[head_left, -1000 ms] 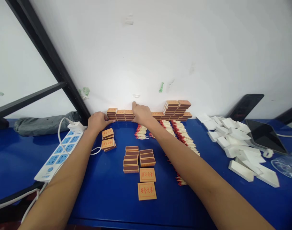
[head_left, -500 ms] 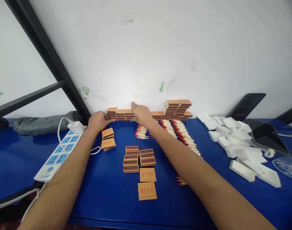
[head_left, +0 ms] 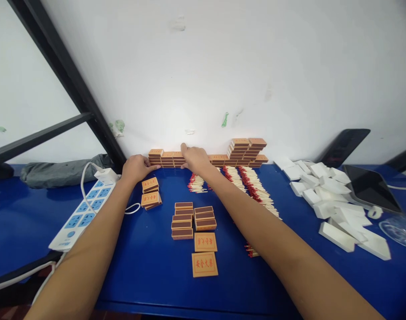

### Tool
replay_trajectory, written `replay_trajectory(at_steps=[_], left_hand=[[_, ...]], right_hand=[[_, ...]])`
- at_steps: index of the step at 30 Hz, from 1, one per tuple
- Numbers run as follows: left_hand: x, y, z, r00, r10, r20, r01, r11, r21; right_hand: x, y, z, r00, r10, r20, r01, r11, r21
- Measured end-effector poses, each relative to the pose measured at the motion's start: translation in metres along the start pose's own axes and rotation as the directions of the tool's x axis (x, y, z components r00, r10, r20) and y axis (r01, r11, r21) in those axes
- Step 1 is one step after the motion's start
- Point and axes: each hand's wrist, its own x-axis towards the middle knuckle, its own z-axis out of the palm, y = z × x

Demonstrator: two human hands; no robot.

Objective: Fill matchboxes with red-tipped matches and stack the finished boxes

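Matchboxes (head_left: 241,152) | on blue tabletop (head_left: 149,262) | white wall (head_left: 189,66) behind | black frame (head_left: 65,71) left

My bare left forearm (head_left: 89,240) comes in from 7 o'clock and slants toward 1 o'clock, ending in my left hand (head_left: 136,169) at 9 o'clock from the middle of my view. Its thumb (head_left: 153,168) stretches out toward 3 o'clock. My right forearm (head_left: 272,240), bare too, enters from 5 o'clock and slants toward 10 o'clock. My right hand (head_left: 194,159) is near the centre, its back toward me, one digit raised toward 11 o'clock. I can't tell whether either hand grips.
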Motion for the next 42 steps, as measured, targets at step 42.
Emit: replay_trajectory(at_steps=[42], left_hand=[[0.000, -0.009, 0.002, 1.000, -0.005, 0.002, 0.005, 1.000, -0.008]], right_hand=[[-0.001, 0.013, -0.026, 0.988, -0.004, 0.152, -0.005, 0.998, 0.055]])
